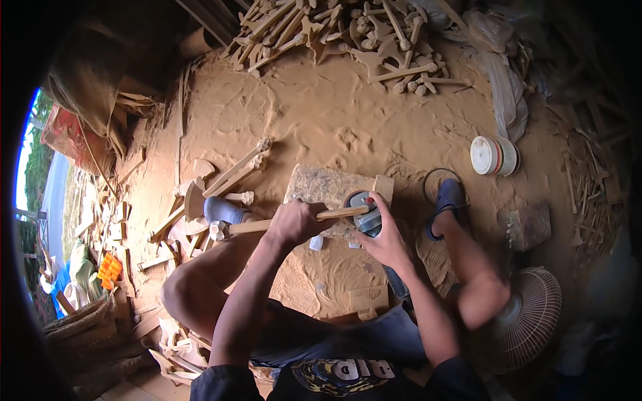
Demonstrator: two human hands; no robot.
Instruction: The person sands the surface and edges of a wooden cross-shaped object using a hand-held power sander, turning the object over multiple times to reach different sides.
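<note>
My left hand is closed around a long pale wooden stick with a carved knob at its left end. The stick's right end lies against a grey angle grinder with a round disc and a red button. My right hand is wrapped about the grinder's head, and the tool's body runs down toward my lap, partly covered by my forearm. Beneath the stick and grinder sits a worn, dusty block between my feet. Whether the disc is spinning cannot be made out.
Several carved wooden pieces lie by my left foot. A large pile of similar pieces fills the far side. To the right are a white tub on its side, a plastic bag and a fan. Sawdust covers the floor.
</note>
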